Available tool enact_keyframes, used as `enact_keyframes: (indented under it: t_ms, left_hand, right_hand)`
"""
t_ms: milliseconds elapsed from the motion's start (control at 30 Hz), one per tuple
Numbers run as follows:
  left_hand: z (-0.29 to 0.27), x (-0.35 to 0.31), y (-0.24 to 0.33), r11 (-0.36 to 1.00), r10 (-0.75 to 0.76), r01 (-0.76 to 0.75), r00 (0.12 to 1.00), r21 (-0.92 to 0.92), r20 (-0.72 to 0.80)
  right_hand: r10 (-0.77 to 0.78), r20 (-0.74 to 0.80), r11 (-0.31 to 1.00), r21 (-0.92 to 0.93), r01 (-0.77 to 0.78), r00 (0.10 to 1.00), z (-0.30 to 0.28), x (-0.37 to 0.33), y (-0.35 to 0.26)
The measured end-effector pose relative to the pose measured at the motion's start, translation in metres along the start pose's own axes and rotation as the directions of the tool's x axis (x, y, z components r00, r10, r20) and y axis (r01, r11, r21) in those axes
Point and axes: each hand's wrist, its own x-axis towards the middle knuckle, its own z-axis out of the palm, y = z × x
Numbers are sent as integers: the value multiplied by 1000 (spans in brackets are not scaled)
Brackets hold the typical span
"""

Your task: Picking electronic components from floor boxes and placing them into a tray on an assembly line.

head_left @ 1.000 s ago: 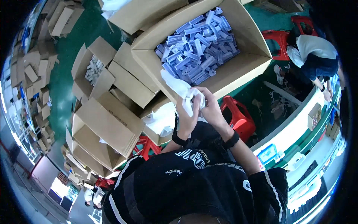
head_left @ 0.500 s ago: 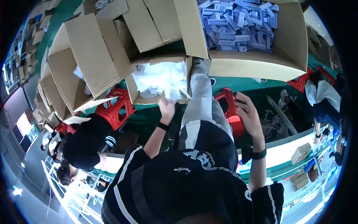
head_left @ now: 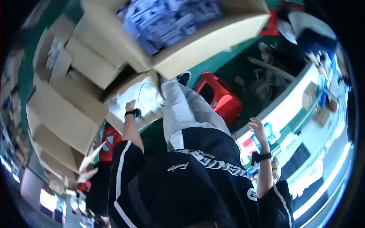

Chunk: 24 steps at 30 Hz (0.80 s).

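Fingers [head_left: 255,122] of my right hand [head_left: 260,132] are loosely open, a little bent and apart from each other, and I see nothing held in them. One second ago both my hands were together in front of the big box, with a crumpled white piece between them; now they are well apart. Half a second ago this right hand was raised beside the red stool [head_left: 222,99]; now it is farther to my right, in front of the bright desk [head_left: 282,98], and I cannot tell if it touches anything there.

My left hand [head_left: 130,105] has gone from the near edge of the small carton [head_left: 149,118] to over its left part, where the white material [head_left: 146,95] lies. Its fingers are blurred against this white, so I cannot tell how far they are open, or whether they hold or only touch some of it.

Around the hands, the small carton stands just left of my grey trousers [head_left: 178,104]. Beyond it is the large box [head_left: 213,45], filled with violet-blue parts [head_left: 171,22]. More open cartons [head_left: 62,110] stand to my left. Farther away, at the upper right, a co-worker [head_left: 315,32] bends toward the desk.
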Motion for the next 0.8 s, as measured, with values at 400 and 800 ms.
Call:
enact_keyframes:
  t_ms: [400, 800]
  left_hand:
    - [-107, -60, 217, 633, -316, 646, 718, -426, 620]
    - [60, -161, 514, 873, 111, -233, 950, 428, 290]
  right_hand:
    - [788, -346, 449, 889, -91, 508, 44, -177, 134]
    - [807, -216, 380, 903, 202, -550, 183, -276, 159]
